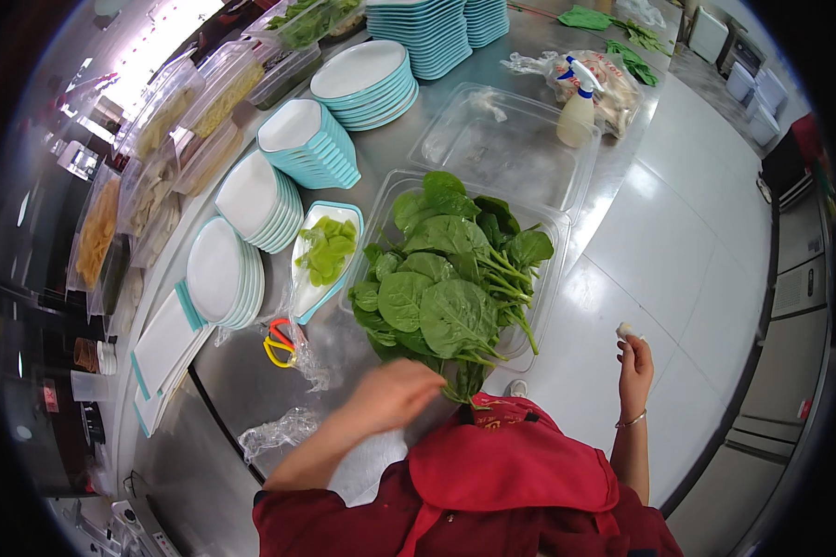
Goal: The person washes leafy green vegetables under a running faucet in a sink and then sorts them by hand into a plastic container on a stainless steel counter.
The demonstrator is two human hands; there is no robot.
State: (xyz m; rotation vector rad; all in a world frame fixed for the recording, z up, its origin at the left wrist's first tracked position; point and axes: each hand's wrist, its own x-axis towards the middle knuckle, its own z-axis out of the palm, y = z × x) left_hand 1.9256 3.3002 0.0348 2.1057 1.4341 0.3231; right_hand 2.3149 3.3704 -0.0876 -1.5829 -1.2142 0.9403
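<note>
Large green leaves with stems [453, 278] are heaped in a clear plastic tub [547, 278] on the steel counter. My left hand [398, 393], slightly blurred, is at the near end of the heap, fingers bent by the lowest leaves and stems; whether it grips one cannot be told. Out to the right, over the floor, my right hand [635, 358] pinches a small white wad [625, 330] between its fingertips. Left of the tub, a white dish with a turquoise rim [310, 296] holds sliced light green vegetable [331, 247], partly under plastic film. Red-and-yellow-handled scissors [279, 343] lie near it.
Stacked plates [223, 268] and bowls [306, 143] line the counter's left side. Beyond the tub are an empty clear tub [501, 150], a spray bottle [577, 115] and a filled plastic bag [616, 87]. Crumpled film [282, 432] lies near my left forearm. Food containers [160, 104] stand behind the plates.
</note>
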